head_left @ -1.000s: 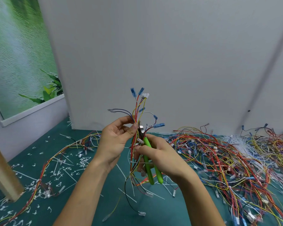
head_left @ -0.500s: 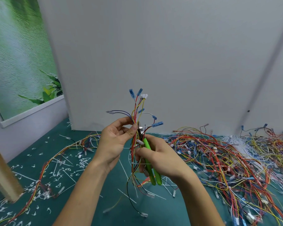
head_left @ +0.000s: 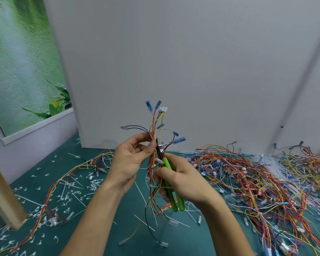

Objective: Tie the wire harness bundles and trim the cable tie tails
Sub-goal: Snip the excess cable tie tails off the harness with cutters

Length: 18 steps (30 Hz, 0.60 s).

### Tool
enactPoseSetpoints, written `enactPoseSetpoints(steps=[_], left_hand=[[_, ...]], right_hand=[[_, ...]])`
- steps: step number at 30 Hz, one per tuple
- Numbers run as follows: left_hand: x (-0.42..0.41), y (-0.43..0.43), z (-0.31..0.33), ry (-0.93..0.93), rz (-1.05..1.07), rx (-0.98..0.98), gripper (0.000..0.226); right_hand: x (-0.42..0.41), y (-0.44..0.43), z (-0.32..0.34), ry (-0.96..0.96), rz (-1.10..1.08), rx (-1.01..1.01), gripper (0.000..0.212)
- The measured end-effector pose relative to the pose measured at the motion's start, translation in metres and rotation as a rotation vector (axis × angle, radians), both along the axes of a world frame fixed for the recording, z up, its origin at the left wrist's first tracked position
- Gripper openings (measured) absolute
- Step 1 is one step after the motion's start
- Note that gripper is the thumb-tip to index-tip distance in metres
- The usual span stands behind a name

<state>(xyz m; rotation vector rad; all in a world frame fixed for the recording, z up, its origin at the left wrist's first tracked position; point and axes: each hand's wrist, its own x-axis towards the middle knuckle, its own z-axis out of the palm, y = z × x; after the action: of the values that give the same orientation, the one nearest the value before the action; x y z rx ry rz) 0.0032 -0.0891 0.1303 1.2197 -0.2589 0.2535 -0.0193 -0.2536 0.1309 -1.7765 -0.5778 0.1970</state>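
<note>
A wire harness bundle (head_left: 154, 126) of red, yellow and dark wires with blue and white terminals stands upright in mid-air. My left hand (head_left: 129, 159) pinches it between thumb and fingers just below where the wires fan out. My right hand (head_left: 181, 180) grips green-handled cutters (head_left: 172, 193), whose dark jaws (head_left: 158, 150) sit against the bundle right beside my left thumb. A white cable tie piece (head_left: 159, 160) sticks out of the bundle just under the jaws. The bundle's lower ends (head_left: 151, 206) hang down toward the green table.
A big tangle of loose harnesses (head_left: 257, 182) covers the green table (head_left: 192, 242) to the right. Another long harness (head_left: 63, 183) lies at the left among several cut white tie tails (head_left: 78, 198). A wooden post (head_left: 2, 196) stands at far left, a grey wall panel (head_left: 192, 61) behind.
Both hands and the bundle have shifted slightly; the cutter handles look drawn a little closer together in my right hand. The grip on the bundle is unchanged.
</note>
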Motion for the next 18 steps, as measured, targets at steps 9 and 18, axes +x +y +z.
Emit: enactPoseSetpoints(steps=[9,18], left_hand=[[0.0007,0.0001,-0.0015,0.004,-0.006,0.014,0.035],[0.0005,-0.0009,-0.0013,0.003,-0.022,0.002,0.032]], right_hand=[[-0.0006,-0.0002,0.0023,0.063,0.017,0.032,0.014],[-0.0021,-0.0028,0.0023,0.03,0.034,0.013,0.007]])
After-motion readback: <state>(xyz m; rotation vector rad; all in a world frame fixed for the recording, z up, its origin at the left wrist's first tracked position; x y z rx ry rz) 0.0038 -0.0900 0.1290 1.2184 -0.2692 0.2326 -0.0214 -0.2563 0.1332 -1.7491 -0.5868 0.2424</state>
